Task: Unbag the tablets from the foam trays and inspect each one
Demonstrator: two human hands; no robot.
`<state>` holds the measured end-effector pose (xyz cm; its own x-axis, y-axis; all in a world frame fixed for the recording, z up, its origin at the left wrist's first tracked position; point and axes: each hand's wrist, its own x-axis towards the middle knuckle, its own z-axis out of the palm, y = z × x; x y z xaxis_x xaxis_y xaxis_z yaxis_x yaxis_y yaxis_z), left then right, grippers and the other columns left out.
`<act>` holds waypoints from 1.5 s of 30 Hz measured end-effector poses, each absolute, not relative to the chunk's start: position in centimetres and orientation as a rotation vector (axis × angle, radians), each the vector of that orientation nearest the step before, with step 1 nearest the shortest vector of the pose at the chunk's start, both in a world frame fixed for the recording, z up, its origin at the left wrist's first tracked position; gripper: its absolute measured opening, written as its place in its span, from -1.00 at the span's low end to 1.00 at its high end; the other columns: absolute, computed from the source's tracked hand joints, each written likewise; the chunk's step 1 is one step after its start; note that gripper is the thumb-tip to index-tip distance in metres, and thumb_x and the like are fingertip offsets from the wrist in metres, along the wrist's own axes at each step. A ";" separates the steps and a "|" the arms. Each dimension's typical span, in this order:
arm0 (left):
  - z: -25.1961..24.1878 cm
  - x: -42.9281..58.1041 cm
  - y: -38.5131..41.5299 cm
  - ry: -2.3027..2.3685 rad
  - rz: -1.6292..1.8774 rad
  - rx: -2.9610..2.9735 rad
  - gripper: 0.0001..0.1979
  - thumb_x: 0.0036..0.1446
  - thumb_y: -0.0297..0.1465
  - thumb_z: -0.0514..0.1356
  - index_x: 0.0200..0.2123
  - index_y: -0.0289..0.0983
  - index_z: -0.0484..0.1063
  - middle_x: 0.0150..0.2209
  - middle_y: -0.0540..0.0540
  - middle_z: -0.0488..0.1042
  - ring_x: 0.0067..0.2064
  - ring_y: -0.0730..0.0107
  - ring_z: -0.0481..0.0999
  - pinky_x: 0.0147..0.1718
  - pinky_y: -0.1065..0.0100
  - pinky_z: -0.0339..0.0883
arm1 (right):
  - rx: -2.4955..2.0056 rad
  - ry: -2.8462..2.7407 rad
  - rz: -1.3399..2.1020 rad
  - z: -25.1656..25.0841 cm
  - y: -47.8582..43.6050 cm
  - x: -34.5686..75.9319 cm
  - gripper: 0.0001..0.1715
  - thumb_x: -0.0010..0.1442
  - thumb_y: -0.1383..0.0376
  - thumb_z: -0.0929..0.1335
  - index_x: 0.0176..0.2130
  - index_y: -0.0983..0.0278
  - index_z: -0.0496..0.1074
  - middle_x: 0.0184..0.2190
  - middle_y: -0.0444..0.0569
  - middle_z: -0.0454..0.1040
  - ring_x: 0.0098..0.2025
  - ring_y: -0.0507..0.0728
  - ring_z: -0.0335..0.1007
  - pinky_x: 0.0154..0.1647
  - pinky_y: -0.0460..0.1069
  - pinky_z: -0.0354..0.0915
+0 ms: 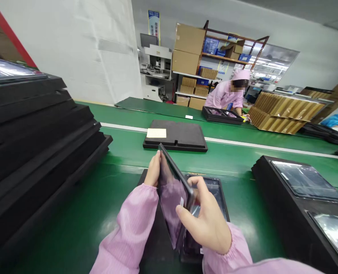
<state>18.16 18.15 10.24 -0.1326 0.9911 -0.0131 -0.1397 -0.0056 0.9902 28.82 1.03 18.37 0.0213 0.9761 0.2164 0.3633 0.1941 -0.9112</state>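
Observation:
A tablet-like panel with a dark glossy screen (171, 205) stands tilted on edge between my hands, a small white label near its right edge. My left hand (153, 171) is closed on its far left edge, fingers partly hidden behind it. On the near right edge, my right hand (207, 220) pinches the panel, thumb on the screen side and fingers curled behind. Under it lies a black foam tray (224, 201) with another film-covered panel in its right recess, partly covered by my right hand.
Black foam trays (43, 125) form a tall stack at left. Another stack with glossy panels (308, 179) stands at right. Ahead, a foam tray (183, 133) with a yellow note lies on the green bench. A person in pink (226, 93) works across it beside cardboard dividers (283, 110).

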 end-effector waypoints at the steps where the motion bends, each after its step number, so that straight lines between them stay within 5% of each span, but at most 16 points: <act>1: 10.5 17.9 18.1 1.194 1.379 1.034 -0.31 -0.24 0.37 0.15 -0.53 -0.18 0.36 -0.52 -0.02 0.41 -0.34 0.19 0.48 -0.29 0.21 0.42 | -1.352 -1.561 0.934 18.6 1.0 29.0 -0.70 0.02 0.34 0.37 -0.27 0.16 0.17 -0.59 -0.32 0.30 -0.57 0.00 0.20 -0.50 -0.09 0.17; 7: 11.5 16.4 18.1 1.128 1.494 1.128 -0.32 -0.17 0.39 0.08 -0.57 -0.15 0.22 -0.56 0.04 0.21 -0.44 0.32 0.26 -0.41 0.29 0.29 | -1.380 -2.000 1.383 18.2 2.8 30.2 -0.58 -0.04 0.27 0.53 -0.42 0.19 0.20 -0.49 -0.24 0.41 -0.45 0.02 0.35 -0.40 -0.11 0.21; 12: 11.6 16.5 17.9 1.073 1.510 1.231 -0.29 -0.22 0.42 0.11 -0.59 -0.15 0.18 -0.56 0.06 0.14 -0.45 0.35 0.20 -0.43 0.30 0.23 | -1.475 -2.234 1.187 17.3 4.7 30.5 -0.48 0.24 0.20 0.41 -0.61 0.23 0.13 -0.67 -0.28 0.14 -0.60 -0.04 0.03 -0.50 -0.08 0.01; 14: 11.6 16.6 17.8 1.058 1.503 1.246 -0.27 -0.23 0.44 0.07 -0.57 -0.15 0.19 -0.55 0.06 0.14 -0.46 0.35 0.19 -0.45 0.30 0.21 | -1.320 -2.272 1.233 16.9 5.2 30.7 -0.49 0.29 0.18 0.37 -0.60 0.23 0.16 -0.67 -0.28 0.14 -0.60 -0.04 0.02 -0.51 -0.09 0.01; 20: 11.5 16.7 17.7 0.990 1.523 1.299 -0.30 -0.14 0.43 0.01 -0.54 -0.14 0.20 -0.53 0.03 0.17 -0.44 0.32 0.18 -0.47 0.29 0.19 | -0.766 -2.268 1.527 15.8 6.4 31.7 -0.60 0.39 0.21 0.26 -0.42 0.30 0.47 -0.43 -0.04 0.57 -0.39 0.03 0.47 -0.31 -0.13 0.30; 32: 11.6 16.7 17.4 0.958 1.540 1.317 -0.33 -0.08 0.38 0.05 -0.53 -0.14 0.21 -0.54 0.07 0.10 -0.47 0.35 0.12 -0.43 0.29 0.20 | -0.784 -2.286 1.467 15.5 6.6 32.6 -0.69 0.36 0.29 0.28 -0.38 0.31 0.50 -0.41 -0.01 0.58 -0.38 0.03 0.47 -0.30 -0.12 0.32; 45: 12.1 16.9 16.8 0.874 1.565 1.340 -0.34 -0.08 0.37 0.09 -0.52 -0.15 0.24 -0.54 0.07 0.12 -0.46 0.35 0.17 -0.37 0.27 0.23 | -0.857 -2.136 1.430 16.2 6.0 32.3 -0.66 0.22 0.08 0.44 -0.42 0.29 0.50 -0.44 -0.04 0.59 -0.39 0.05 0.50 -0.28 -0.08 0.38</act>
